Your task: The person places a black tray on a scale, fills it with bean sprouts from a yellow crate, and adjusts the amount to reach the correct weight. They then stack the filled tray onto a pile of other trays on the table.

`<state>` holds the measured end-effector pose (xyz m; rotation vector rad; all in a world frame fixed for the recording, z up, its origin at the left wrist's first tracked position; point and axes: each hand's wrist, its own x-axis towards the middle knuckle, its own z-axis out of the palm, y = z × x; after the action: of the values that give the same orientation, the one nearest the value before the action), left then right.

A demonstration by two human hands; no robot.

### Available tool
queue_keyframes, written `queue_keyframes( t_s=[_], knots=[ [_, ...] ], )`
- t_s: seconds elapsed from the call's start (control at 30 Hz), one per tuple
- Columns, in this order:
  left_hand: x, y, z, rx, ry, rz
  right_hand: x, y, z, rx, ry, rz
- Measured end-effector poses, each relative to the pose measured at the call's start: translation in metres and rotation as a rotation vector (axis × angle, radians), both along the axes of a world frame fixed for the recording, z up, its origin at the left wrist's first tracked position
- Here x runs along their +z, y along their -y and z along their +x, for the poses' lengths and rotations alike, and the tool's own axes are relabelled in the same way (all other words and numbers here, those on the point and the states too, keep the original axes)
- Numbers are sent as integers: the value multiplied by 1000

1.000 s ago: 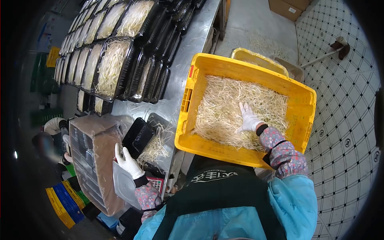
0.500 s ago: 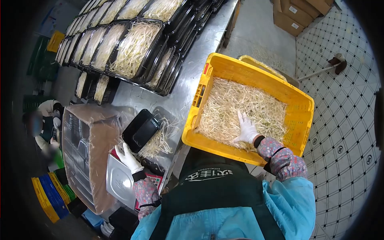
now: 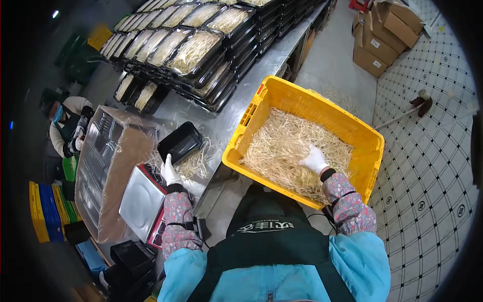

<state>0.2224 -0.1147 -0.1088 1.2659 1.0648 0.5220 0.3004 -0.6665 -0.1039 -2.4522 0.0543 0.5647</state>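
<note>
My right hand point(image 3: 315, 160), in a white glove, is closed on a bunch of bean sprouts point(image 3: 292, 147), which is blurred by motion. It is inside a yellow crate point(image 3: 370, 156) with a thick layer of sprouts at the bottom. My left hand point(image 3: 171, 172), also gloved, has its fingers at the near edge of an empty black plastic tray point(image 3: 180, 143) and appears to grip it; part of the grip is hidden. Loose sprouts point(image 3: 196, 163) lie beside and under the tray. Just left of that hand is a scale with a metal plate point(image 3: 142, 200).
Filled black trays point(image 3: 193, 53) stand stacked on the metal table point(image 3: 251, 83). An open carton of plastic trays point(image 3: 100, 171) is at left, with a masked co-worker point(image 3: 70, 126) beyond it. Cardboard boxes point(image 3: 377, 45) and a long-handled tool point(image 3: 421, 103) are on the floor at right.
My left hand has moved from above the scale to the black tray's edge, and the tray has tilted. My right hand's spread fingers have closed on sprouts. The view has shifted.
</note>
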Motion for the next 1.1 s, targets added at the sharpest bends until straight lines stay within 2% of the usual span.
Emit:
queue_keyframes(
  t_s=[0.1,0.17,0.2,0.27,0.33,0.37,0.43,0.47,0.5,0.53,0.57,0.6,0.63,0.7,0.77,0.83,0.9,1.0,1.1],
  knots=[
    [-29,-6,13,168,156,23,-9,13,-3,-4,71,-39],
    [-9,7,20,308,317,129,1,16,-3,-8,115,-22],
    [25,30,21,375,299,181,6,17,0,17,157,47],
    [40,35,22,347,356,272,26,14,6,58,213,120],
    [67,47,23,308,328,456,67,-6,14,179,302,4],
    [80,57,23,279,351,638,90,-19,18,199,322,12],
    [112,91,22,155,462,801,127,-51,23,323,319,-86],
    [148,124,16,102,431,992,129,-68,29,350,341,-77],
    [173,150,10,43,408,1090,126,-88,36,445,477,-117],
    [183,163,7,23,365,1287,127,-109,41,540,615,-155],
    [191,176,3,-36,384,1309,134,-134,43,575,637,-140],
    [190,179,1,-62,361,1504,140,-162,43,659,671,-185],
    [188,180,-1,-103,390,1564,144,-190,41,746,704,-227],
    [182,177,-15,-211,107,1576,148,-248,30,849,825,-138],
    [175,154,-37,-358,-146,1464,148,-310,17,953,900,-103],
    [154,110,-62,-231,53,1187,173,-360,-12,1020,960,68],
    [130,69,-89,-68,130,1050,170,-417,-36,1117,903,224],
    [101,5,-133,38,367,576,175,-495,-79,1256,932,337],
    [83,-37,-176,149,399,356,168,-555,-114,1395,911,338]
  ],
)
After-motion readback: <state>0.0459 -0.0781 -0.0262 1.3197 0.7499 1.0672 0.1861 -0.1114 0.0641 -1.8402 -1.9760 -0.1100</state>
